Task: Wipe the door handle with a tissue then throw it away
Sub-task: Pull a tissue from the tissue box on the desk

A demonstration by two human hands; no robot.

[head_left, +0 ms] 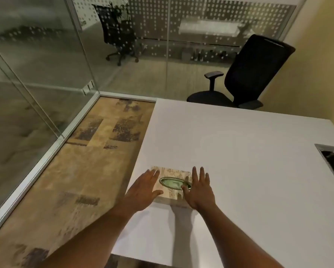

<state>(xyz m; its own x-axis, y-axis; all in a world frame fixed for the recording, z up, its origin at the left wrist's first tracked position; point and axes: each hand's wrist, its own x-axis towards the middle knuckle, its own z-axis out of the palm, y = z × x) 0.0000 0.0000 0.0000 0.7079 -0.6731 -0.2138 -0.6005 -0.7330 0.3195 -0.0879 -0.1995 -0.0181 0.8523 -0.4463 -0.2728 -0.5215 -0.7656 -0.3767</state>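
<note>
A patterned tissue box (172, 182) is sitting near the left edge of the white bench (239, 151), its oval opening facing up and showing a pale tissue (175, 183) inside. Both bare hands are reaching out over the box with fingers spread flat. The left hand (143, 188) is lying across the box's left end, its thumb stretching toward the oval, and its grip is open and holding nothing. The right hand (198, 187) is covering the right end, its thumb touching the rim of the opening; its grip is also open and empty. No door handle is showing in this view. A black office chair (245, 74) is standing beyond the bench's far edge, and a glass partition (46, 55) is running along the left beside patterned carpet (85, 161). A recessed cable slot (332, 161) is sitting at the bench's right edge.
</note>
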